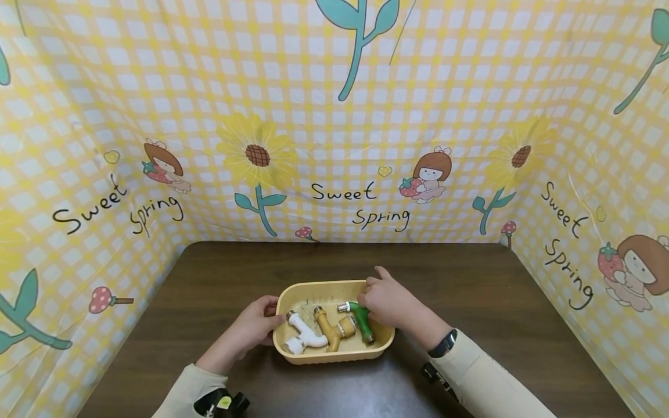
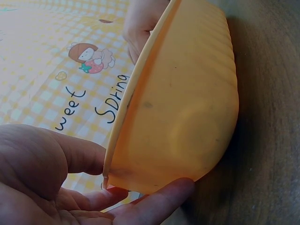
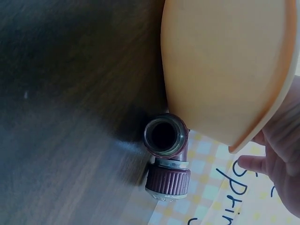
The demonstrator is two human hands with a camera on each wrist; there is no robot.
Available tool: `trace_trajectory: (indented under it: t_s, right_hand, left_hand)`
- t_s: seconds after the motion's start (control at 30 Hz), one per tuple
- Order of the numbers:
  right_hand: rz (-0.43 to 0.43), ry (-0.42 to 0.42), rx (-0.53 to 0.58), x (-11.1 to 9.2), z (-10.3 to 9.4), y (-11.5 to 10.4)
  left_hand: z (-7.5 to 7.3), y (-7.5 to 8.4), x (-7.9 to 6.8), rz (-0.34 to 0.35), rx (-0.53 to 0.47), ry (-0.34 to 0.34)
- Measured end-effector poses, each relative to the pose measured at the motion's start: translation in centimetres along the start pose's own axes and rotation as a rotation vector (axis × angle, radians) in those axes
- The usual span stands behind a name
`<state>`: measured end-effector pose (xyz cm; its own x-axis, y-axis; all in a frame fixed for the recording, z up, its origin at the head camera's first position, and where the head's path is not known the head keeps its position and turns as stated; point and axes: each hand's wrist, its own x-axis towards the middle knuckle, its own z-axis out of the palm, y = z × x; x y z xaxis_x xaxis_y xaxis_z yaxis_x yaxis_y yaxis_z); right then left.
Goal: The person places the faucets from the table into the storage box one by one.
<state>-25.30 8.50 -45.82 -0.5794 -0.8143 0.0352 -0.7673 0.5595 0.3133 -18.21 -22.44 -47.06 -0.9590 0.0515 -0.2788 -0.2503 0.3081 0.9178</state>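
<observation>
A yellow plastic basin [image 1: 334, 357] stands on the table with a white tap [image 1: 308, 337], a yellow tap [image 1: 330, 332] and a green tap [image 1: 364, 325] inside. My left hand [image 1: 256, 320] holds the basin's left end, thumb at the rim and fingers along the outer wall. Over the back right rim reaches my right hand [image 1: 389, 299], its fingers curled at the upper part of the green tap and one finger sticking out past the rim. Those fingertips are partly hidden. In the right wrist view a dark red tap [image 3: 168, 178] with a ribbed knob is beside the basin's outer wall.
The brown wooden table [image 1: 219, 273] runs back to a checked cloth [image 1: 334, 128] that hangs behind it and on both sides. Each wrist wears a small black camera, the left camera [image 1: 222, 402] near the table's front.
</observation>
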Motion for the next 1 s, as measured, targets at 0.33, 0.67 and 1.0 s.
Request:
trace_trajectory:
  t_s: [0.33, 0.67, 1.0]
  right_hand:
    - [0.009, 0.041, -0.010, -0.3, -0.9, 0.0]
    - [0.001, 0.122, 0.030, -0.9, -1.0, -0.1]
    - [0.007, 0.161, 0.080, -1.5, -1.9, -0.2]
  left_hand:
    - [0.0, 0.1, -0.2, -0.002, -0.002, 0.009]
    - [0.1, 0.2, -0.2, -0.001, -0.009, 0.002]
    - [0.1, 0.0, -0.1, -0.003, -0.018, 0.002]
